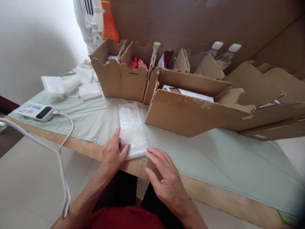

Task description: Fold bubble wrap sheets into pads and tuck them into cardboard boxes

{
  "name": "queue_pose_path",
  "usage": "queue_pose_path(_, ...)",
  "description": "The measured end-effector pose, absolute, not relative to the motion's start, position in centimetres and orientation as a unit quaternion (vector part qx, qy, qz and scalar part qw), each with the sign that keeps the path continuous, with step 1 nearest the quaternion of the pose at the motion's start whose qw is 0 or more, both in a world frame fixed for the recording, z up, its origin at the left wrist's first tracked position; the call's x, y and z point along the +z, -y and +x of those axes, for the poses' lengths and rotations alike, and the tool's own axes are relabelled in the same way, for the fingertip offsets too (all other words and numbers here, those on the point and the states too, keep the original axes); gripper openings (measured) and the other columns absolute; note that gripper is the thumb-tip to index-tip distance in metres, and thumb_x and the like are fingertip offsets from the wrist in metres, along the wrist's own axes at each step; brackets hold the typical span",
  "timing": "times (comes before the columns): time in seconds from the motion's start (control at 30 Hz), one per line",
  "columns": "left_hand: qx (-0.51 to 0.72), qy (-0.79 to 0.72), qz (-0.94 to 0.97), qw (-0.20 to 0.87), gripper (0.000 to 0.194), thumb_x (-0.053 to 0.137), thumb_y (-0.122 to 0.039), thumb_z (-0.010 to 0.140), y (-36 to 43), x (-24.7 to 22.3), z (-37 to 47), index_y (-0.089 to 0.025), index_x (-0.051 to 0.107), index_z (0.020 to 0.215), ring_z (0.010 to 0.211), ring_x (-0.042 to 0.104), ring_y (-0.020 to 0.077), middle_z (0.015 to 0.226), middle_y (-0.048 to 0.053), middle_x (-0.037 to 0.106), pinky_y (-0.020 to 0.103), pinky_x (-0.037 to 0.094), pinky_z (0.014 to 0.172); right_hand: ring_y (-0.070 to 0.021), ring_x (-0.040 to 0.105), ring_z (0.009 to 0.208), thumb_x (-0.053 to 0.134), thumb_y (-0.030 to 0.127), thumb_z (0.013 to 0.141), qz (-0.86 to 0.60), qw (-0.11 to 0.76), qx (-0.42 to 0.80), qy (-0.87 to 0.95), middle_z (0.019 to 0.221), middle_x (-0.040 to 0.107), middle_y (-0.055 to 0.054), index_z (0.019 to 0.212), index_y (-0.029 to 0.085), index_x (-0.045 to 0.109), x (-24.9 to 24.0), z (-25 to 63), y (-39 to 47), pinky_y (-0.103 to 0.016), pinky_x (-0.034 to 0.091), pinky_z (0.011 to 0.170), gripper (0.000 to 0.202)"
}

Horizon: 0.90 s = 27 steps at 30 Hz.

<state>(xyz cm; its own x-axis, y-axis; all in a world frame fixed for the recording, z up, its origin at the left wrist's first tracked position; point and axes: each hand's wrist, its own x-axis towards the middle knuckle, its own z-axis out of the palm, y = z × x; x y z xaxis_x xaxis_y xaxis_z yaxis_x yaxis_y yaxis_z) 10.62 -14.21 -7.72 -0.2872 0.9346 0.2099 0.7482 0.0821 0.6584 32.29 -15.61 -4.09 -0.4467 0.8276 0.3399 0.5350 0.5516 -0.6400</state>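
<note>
**Bubble wrap strip at the worktop's near edge, both hands on its end**

Nearest the camera, the left hand (111,156) lies on the near left corner of a bubble wrap strip (132,128), fingers loosely spread, thumb along the strip's left edge and fingertips pressing down on the plastic rather than pinching it. The right hand (164,176) sits just beside the strip's near right corner, open and flat, its fingertips touching or almost touching the wrap; it holds nothing.

The strip lies lengthwise away from the person on the pale green cloth (100,121) that covers the worktop (214,197), its near end right at the wooden edge. So the wrap is under the left grip and just ahead and left of the right one.

What could go wrong, as I judge it: the strip is light and slick, and with its end at the lip a small pull toward the body could slide it off the worktop. Pressing at one corner only could also let it twist or drag the cloth.

To the left, a white charging device (35,111) trails a white cable (64,133) over the edge, near the left forearm; a snag could tug it. Beyond stand open cardboard boxes (190,111), with bottles (108,22) behind.
</note>
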Motion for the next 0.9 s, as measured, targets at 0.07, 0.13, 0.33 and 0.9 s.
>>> queue_pose_path(0.07,0.349,-0.716,0.592,0.123,0.070,0.062,-0.033,0.089,14.0,-8.1,10.6,-0.009,0.044,0.153,0.077,0.063,0.0248,0.081,0.003,0.064,0.043,0.053,0.080,-0.0322,0.055,0.138,0.054,0.004,0.092,-0.399,0.262,0.141,0.867,0.146,0.063,-0.014,0.137,0.019,0.061,-4.7,31.6,14.7,-0.051,0.052,0.105,0.049)
queue_pose_path(0.13,0.349,-0.705,0.607,0.110,0.070,0.063,-0.032,0.090,13.8,-8.6,10.4,-0.010,0.044,0.153,0.075,0.061,0.0238,0.080,0.002,0.064,0.042,0.053,0.079,-0.0353,0.055,0.139,0.053,0.001,0.091,-0.391,0.220,0.094,0.888,0.148,0.062,-0.016,0.129,0.016,0.066,-5.5,30.8,13.7,-0.051,0.054,0.101,0.043)
queue_pose_path(0.33,0.420,-0.629,0.652,0.061,0.072,0.068,-0.037,0.093,15.5,-7.5,9.8,-0.015,0.040,0.155,0.113,0.064,0.0302,0.128,0.018,0.064,0.049,0.052,0.100,-0.0297,0.066,0.123,0.054,0.003,0.096,-0.373,0.247,0.107,0.888,0.125,0.076,-0.011,0.108,0.016,0.071,-5.5,30.1,12.9,-0.046,0.050,0.099,0.024)
queue_pose_path(0.9,0.406,-0.618,0.672,0.037,0.027,0.062,-0.027,0.099,16.3,-7.8,9.1,-0.017,0.065,0.123,0.106,0.065,0.0261,0.117,0.013,0.066,0.043,0.054,0.093,-0.0285,0.065,0.115,0.057,0.011,0.098,-0.331,0.247,0.098,0.906,0.121,0.075,-0.012,0.113,0.016,0.069,-4.6,29.4,12.2,-0.044,0.046,0.097,0.020)
